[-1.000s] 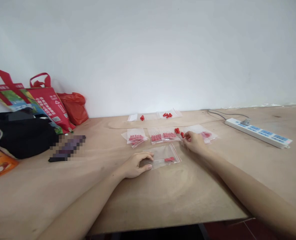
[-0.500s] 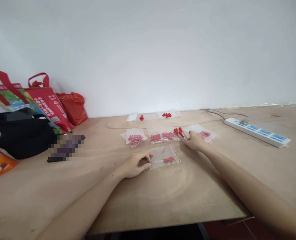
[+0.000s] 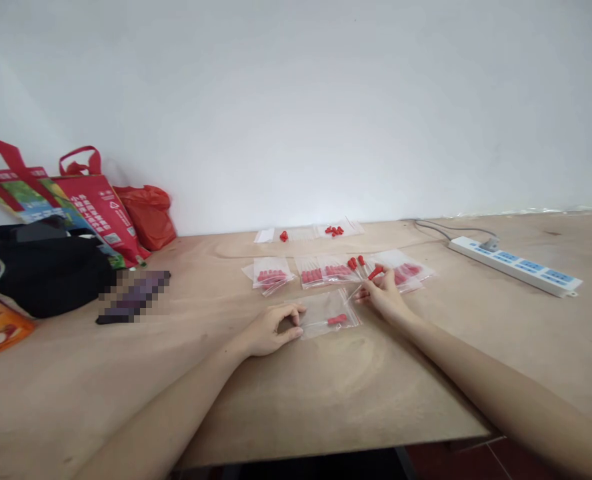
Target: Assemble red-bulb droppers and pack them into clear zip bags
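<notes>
My left hand [image 3: 275, 329] rests on the table, its thumb and fingers closed on the left edge of a clear zip bag [image 3: 321, 305]. Inside that bag lies a red-tipped dropper [image 3: 337, 319]. My right hand [image 3: 383, 293] pinches another dropper with a red bulb [image 3: 375, 272], which points up and right. Two more red bulbs [image 3: 357, 262] with clear stems lie just left of it. Behind my hands are filled bags: one on the left [image 3: 271, 276], one in the middle [image 3: 325, 272] and one on the right [image 3: 410, 271], partly behind my fingers.
Near the wall lie further bags with red pieces [image 3: 334, 231] on top. A white power strip [image 3: 516, 265] with a grey cable stands at the right. At the left are red carrier bags [image 3: 96, 213], a black bag [image 3: 46, 273] and an orange packet [image 3: 1, 325].
My right hand has drawn back towards me and slightly left, and now a single dropper is lifted between its fingers. My left hand has stayed in place on the bag.
</notes>
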Demonstrator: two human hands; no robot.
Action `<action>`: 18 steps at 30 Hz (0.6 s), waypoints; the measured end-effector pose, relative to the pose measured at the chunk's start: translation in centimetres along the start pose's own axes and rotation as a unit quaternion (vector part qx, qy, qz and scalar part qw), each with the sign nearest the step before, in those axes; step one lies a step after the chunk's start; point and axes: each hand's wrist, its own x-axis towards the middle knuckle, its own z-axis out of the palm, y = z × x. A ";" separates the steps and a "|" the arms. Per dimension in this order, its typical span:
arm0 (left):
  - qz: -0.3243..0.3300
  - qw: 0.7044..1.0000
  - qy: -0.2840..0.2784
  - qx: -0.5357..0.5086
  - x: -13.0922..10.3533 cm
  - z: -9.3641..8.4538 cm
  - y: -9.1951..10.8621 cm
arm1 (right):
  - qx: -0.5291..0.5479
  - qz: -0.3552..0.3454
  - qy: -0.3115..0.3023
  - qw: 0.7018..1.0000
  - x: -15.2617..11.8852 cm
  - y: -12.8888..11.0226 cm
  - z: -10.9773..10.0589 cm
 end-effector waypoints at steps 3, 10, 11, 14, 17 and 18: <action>0.003 1.000 -0.001 0.003 -0.1 0.0 0.0 | 0.060 0.036 -0.008 0.998 -0.3 0.4 0.5; -0.010 0.999 -0.002 0.043 -0.2 0.1 -0.1 | 0.025 0.061 -0.091 0.994 -1.3 -0.2 0.8; -0.011 0.999 -0.003 0.045 -0.2 0.1 -0.1 | 0.014 0.052 -0.103 0.993 -1.3 -0.3 0.8; -0.007 0.999 0.000 0.046 -0.2 0.1 -0.2 | -0.032 0.025 -0.152 0.988 -1.2 0.0 0.7; -0.005 0.999 0.001 0.048 -0.2 0.1 -0.3 | -0.102 -0.010 -0.198 0.975 -1.0 0.5 0.6; -0.006 0.999 0.000 0.048 -0.1 0.1 -0.3 | -0.138 -0.030 -0.214 0.966 -1.0 0.7 0.6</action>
